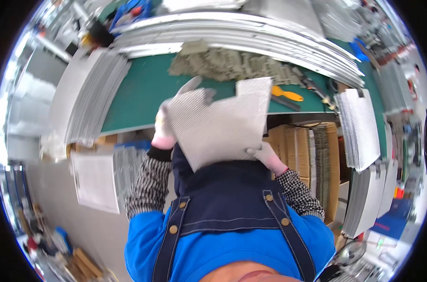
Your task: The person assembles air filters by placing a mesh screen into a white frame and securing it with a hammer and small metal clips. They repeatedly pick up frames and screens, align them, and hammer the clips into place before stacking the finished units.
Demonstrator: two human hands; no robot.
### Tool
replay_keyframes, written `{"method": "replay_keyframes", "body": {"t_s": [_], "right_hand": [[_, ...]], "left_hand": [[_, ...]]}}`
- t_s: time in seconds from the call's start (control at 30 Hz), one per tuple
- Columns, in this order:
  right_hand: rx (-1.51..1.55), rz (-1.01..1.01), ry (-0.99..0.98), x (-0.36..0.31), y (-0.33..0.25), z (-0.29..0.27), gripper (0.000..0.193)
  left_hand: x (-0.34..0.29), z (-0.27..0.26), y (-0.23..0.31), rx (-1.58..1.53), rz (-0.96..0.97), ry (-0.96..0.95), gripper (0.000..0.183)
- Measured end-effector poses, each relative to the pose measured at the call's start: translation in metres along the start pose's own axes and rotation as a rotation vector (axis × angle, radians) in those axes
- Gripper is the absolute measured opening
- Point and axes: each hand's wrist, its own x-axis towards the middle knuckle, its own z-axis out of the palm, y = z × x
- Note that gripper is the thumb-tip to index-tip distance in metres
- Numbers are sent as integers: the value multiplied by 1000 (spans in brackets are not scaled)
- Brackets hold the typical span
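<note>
A silvery perforated metal sheet point(218, 124), with a notch cut in its far edge, is held tilted in front of my waist at the near edge of the green table point(143, 89). My left hand point(164, 124), in a white and pink glove, is closed around the sheet's left side, with its fingers at the upper left corner. At the lower right edge, my gloved right hand point(266, 156) pinches the sheet. Its thumb shows on the near face; the other fingers are partly hidden.
Stacks of metal panels point(84, 94) stand at the left, and similar mesh sheets point(359, 127) at the right. Long metal strips point(241, 35) and a crumpled beige cloth point(232, 63) lie farther back. A yellow-handled scraper point(288, 94) is nearby. Below sits a cardboard box point(333, 188) of sheets.
</note>
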Motion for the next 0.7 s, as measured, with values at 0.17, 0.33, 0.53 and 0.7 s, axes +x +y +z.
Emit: {"method": "replay_keyframes", "body": {"t_s": [0.17, 0.33, 0.53, 0.7], "right_hand": [[-359, -28, -42, 9, -97, -81, 29], [-1171, -295, 457, 85, -146, -154, 45], [-1311, -279, 318, 111, -149, -145, 77], [-1101, -493, 466, 145, -100, -178, 47]], "left_hand": [[4, -13, -3, 91, 3, -112, 129], [-9, 6, 11, 214, 0, -49, 80], [-12, -4, 9, 342, 268, -175, 77], [-3, -16, -8, 36, 201, -272, 103]]}}
